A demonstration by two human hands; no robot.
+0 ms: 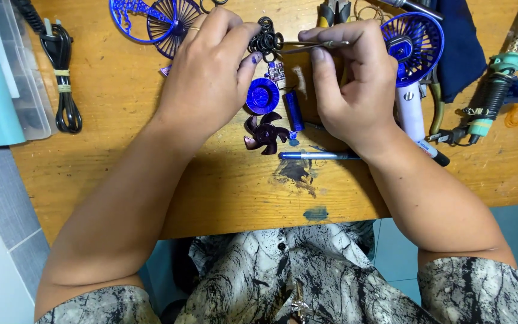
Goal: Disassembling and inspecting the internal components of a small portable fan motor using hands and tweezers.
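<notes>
Top centre of the frame, the left hand [208, 72] pinches a black wire coil [265, 39] at its fingertips; the right hand [352, 78] grips tweezers [307, 45] whose tips touch the coil, above the desk [211, 186].

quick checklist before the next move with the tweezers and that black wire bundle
1. Left hand pinches the black coiled wire bundle: ok.
2. Right hand grips the thin metal tweezers, tips at the bundle: ok.
3. Tweezer tips actually clamped on a wire: cannot tell.
4. Small circuit board lies directly under the bundle, crowded: not ok.
5. Dark purple fan blade and blue cylindrical battery lie apart from both hands: ok.
6. Teal-handled soldering iron rests away at the right: ok.
</notes>
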